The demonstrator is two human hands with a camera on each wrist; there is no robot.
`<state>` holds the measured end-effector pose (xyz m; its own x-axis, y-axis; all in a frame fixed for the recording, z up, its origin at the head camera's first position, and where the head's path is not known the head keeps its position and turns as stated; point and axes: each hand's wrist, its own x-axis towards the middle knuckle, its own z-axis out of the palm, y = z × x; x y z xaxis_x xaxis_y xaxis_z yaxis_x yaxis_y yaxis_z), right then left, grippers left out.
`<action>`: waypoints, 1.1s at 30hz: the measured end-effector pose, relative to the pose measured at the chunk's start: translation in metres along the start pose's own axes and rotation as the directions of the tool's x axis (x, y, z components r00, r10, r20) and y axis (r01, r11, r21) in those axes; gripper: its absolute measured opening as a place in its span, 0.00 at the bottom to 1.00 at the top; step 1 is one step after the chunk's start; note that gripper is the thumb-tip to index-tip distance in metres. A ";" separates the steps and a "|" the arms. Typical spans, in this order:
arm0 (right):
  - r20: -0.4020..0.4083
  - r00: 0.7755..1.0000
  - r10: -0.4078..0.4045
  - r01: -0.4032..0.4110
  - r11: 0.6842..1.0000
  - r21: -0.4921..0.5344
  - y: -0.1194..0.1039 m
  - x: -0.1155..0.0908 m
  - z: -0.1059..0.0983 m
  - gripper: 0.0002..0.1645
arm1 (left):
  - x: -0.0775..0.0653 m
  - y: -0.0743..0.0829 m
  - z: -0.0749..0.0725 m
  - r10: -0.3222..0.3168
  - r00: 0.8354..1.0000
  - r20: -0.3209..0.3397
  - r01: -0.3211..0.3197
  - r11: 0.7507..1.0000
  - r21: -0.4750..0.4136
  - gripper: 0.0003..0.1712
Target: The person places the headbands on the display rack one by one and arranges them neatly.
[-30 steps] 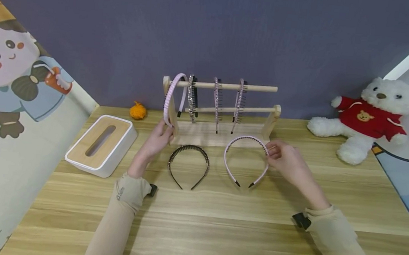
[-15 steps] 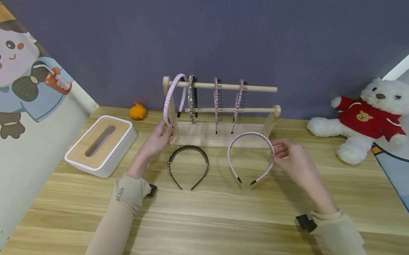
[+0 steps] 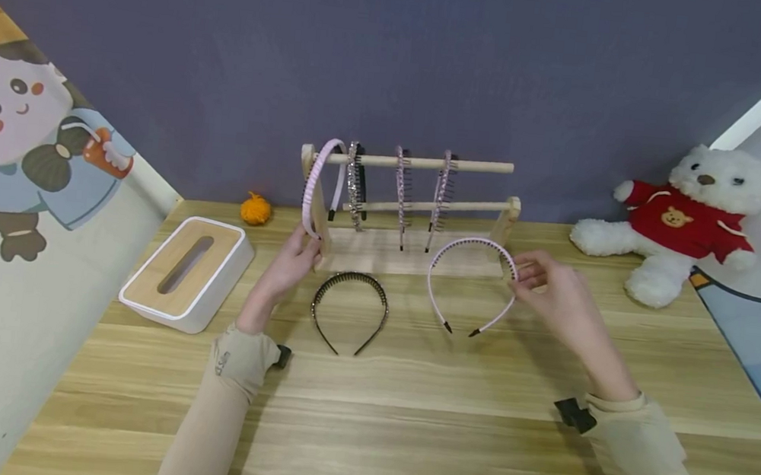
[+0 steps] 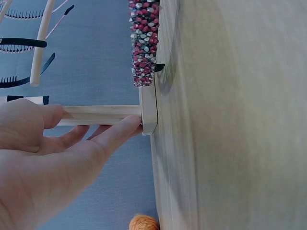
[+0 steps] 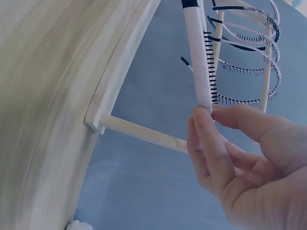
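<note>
My left hand (image 3: 290, 263) holds the left upright of a wooden headband stand (image 3: 412, 262); in the left wrist view the thumb and fingers lie on either side of the post (image 4: 100, 111). My right hand (image 3: 557, 293) pinches a pale pink toothed headband (image 5: 196, 57) by its right side. This headband is raised in front of the stand's right part, its dark tips pointing down. A wrapped pink headband (image 3: 314, 185) hangs at the rail's left end. Beside it are a sparkly dark headband (image 3: 356, 182) and two thin pinkish ones. A dark beaded headband (image 3: 353, 275) lies on the table between my hands.
A white tissue box with a wooden lid (image 3: 187, 272) stands at the left. Behind it is a small orange yarn ball (image 3: 255, 210). A white teddy bear in a red sweater (image 3: 688, 221) sits at the back right, and a dark wall (image 3: 398, 56) rises behind the stand.
My right hand has moved the pale pink headband slightly rightward and away from me, up toward the stand. My left hand has stayed on the upright.
</note>
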<state>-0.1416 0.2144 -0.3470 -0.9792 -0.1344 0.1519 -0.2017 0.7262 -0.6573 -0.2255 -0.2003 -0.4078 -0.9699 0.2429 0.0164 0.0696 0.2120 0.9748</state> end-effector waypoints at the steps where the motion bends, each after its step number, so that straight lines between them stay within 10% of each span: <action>1: -0.013 1.000 -0.005 0.005 1.000 0.003 0.000 0.000 -0.001 0.20 | 0.000 0.000 0.000 -0.002 1.000 -0.001 0.002 1.000 0.001 0.36; 33: -0.310 0.930 -0.196 0.165 0.979 -0.123 -0.012 -0.004 -0.023 0.24 | -0.001 0.000 0.001 -0.003 1.000 -0.008 0.003 1.000 -0.002 0.35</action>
<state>-0.1342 0.2216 -0.3226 -0.8647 -0.0587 0.4988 -0.3565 0.7713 -0.5272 -0.2244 -0.1994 -0.4076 -0.9721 0.2343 0.0149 0.0658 0.2107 0.9753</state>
